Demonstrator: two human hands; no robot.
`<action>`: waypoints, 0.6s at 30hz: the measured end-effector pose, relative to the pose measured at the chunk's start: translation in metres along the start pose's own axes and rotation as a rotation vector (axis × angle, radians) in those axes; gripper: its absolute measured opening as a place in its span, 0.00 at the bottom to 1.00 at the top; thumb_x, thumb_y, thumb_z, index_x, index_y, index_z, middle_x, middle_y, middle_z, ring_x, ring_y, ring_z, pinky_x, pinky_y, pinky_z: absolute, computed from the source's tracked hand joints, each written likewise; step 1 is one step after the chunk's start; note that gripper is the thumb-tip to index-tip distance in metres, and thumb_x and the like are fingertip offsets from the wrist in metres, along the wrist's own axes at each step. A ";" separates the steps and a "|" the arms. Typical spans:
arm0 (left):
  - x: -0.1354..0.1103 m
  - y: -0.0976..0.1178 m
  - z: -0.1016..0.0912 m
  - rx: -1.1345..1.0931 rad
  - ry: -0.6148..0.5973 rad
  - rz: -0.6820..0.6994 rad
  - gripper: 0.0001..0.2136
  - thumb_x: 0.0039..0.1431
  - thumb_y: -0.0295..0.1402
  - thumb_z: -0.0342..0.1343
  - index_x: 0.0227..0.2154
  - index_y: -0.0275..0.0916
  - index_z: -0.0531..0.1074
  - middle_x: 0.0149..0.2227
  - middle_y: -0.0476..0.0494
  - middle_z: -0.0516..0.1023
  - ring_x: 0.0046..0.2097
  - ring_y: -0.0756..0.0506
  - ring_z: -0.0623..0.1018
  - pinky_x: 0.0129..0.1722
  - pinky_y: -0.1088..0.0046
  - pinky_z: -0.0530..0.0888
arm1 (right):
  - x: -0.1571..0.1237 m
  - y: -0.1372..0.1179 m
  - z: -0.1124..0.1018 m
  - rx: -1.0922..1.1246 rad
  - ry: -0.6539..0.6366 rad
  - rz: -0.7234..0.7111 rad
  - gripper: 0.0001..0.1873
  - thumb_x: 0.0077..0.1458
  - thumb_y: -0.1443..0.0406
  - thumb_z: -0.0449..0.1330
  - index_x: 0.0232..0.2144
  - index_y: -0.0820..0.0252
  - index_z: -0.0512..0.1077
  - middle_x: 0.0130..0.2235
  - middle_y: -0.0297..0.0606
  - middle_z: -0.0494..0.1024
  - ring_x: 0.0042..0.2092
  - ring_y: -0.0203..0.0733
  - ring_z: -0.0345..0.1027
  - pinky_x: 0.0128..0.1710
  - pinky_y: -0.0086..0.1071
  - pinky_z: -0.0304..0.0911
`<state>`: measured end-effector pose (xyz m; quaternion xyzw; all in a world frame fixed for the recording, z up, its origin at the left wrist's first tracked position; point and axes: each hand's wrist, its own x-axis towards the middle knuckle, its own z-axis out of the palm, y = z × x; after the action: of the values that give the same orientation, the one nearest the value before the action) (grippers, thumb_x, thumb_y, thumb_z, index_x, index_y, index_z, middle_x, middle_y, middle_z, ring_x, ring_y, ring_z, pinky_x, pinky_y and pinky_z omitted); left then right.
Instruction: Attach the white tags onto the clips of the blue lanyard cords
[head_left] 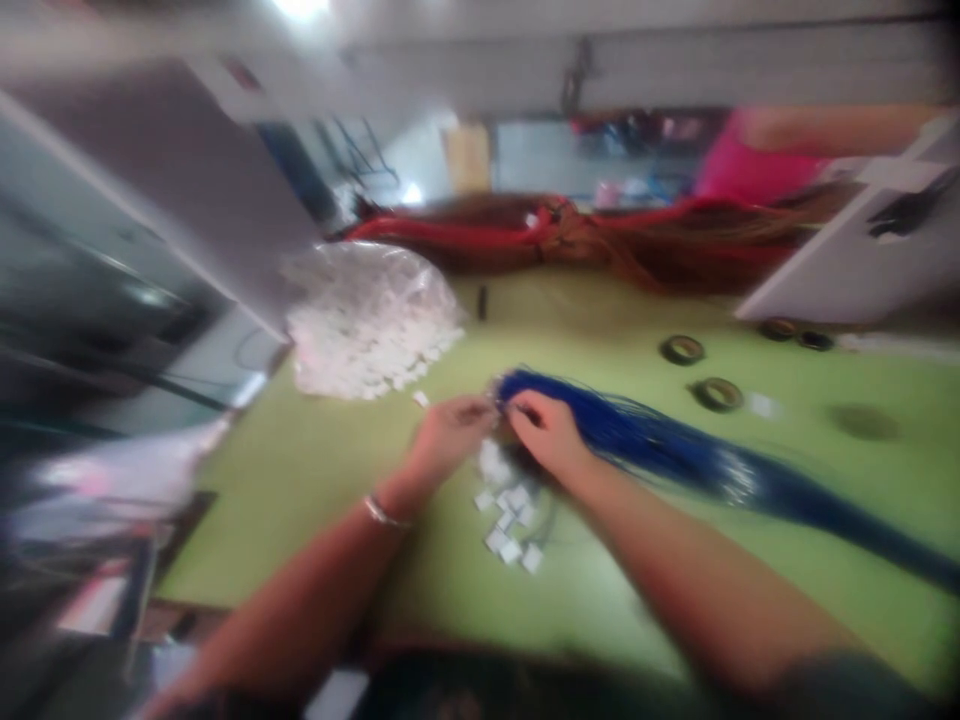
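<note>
Several connectors (510, 551) are strewn at six o'clock, a bag (367, 325) at ten; wires (637, 440) are touched by both hands (450, 428) (551, 432) (grip indiscernible).

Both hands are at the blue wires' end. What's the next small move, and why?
Probably ease the right hand slightly toward the left hand: they nearly meet at the left end of the blue wire bundle, with white pieces close by, some apparently wired. Blur hides their grip, so gently.

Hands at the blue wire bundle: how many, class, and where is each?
2: left hand at the left end of the blue wire bundle, right hand beside it.
</note>
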<state>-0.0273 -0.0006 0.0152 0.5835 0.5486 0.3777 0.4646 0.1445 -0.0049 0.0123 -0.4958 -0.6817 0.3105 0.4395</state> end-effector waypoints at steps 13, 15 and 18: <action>0.004 0.008 0.000 -0.726 0.000 -0.284 0.07 0.42 0.26 0.68 0.25 0.30 0.77 0.25 0.44 0.77 0.27 0.54 0.74 0.30 0.80 0.71 | 0.004 -0.002 0.000 0.059 0.056 0.089 0.08 0.49 0.62 0.56 0.25 0.61 0.71 0.25 0.34 0.74 0.28 0.35 0.64 0.29 0.28 0.60; 0.004 0.008 0.001 -0.743 -0.013 -0.290 0.07 0.43 0.27 0.68 0.24 0.29 0.76 0.23 0.46 0.75 0.25 0.55 0.72 0.27 0.82 0.69 | 0.003 -0.003 -0.001 0.040 0.009 0.045 0.08 0.49 0.63 0.55 0.26 0.61 0.72 0.26 0.35 0.75 0.28 0.35 0.65 0.30 0.28 0.60; 0.004 0.001 0.001 -0.650 -0.063 -0.288 0.09 0.47 0.31 0.66 0.24 0.30 0.75 0.20 0.48 0.72 0.22 0.56 0.68 0.21 0.83 0.64 | 0.000 -0.002 0.000 0.006 -0.011 0.017 0.08 0.50 0.63 0.55 0.27 0.61 0.72 0.27 0.35 0.75 0.29 0.35 0.65 0.30 0.27 0.60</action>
<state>-0.0253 0.0036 0.0155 0.3334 0.4618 0.4450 0.6910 0.1437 -0.0053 0.0142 -0.4985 -0.6789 0.3187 0.4347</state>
